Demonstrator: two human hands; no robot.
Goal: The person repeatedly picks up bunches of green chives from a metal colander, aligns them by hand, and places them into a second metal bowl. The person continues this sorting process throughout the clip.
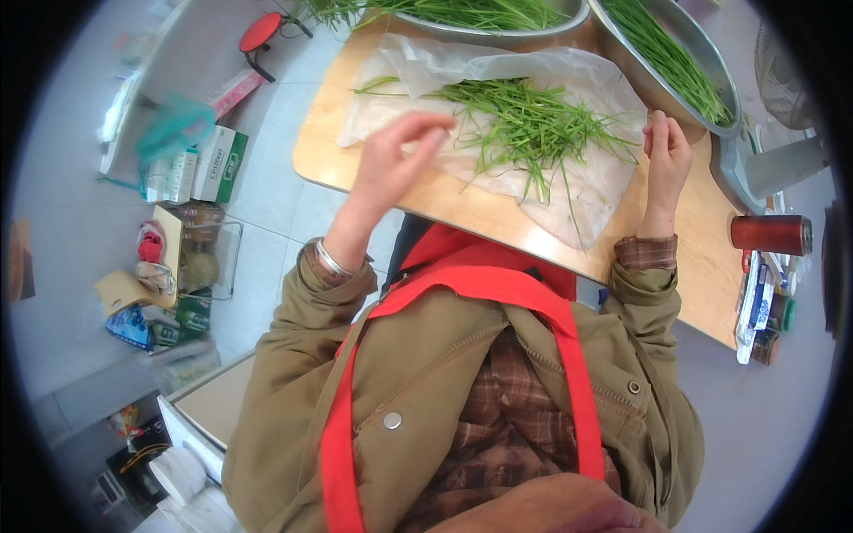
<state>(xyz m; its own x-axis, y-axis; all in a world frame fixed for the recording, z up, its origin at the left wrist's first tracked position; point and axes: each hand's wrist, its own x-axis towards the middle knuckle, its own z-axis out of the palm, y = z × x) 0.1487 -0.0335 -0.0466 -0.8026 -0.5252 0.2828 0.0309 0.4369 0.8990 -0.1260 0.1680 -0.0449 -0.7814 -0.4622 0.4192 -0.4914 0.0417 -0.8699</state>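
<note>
A loose heap of cut and tangled green chives (533,123) lies on a crumpled translucent plastic sheet (586,220) on the wooden table. My left hand (400,156) hovers at the left of the heap, thumb and forefinger apart, with nothing seen between them. It is slightly blurred. At the heap's right side, near the sheet's edge, my right hand (668,146) is raised with its fingers curled together. No item shows clearly in its fingertips. Long chives fill a metal basin (490,30) at the far edge and another metal basin (723,93) at the far right.
A grey appliance (733,166), possibly a scale, adjoins the right basin. A red cylindrical container (770,234) and several small packages are by the table's right edge. On the left stand a red stool (260,32), boxes (216,163) and a wire rack (230,260).
</note>
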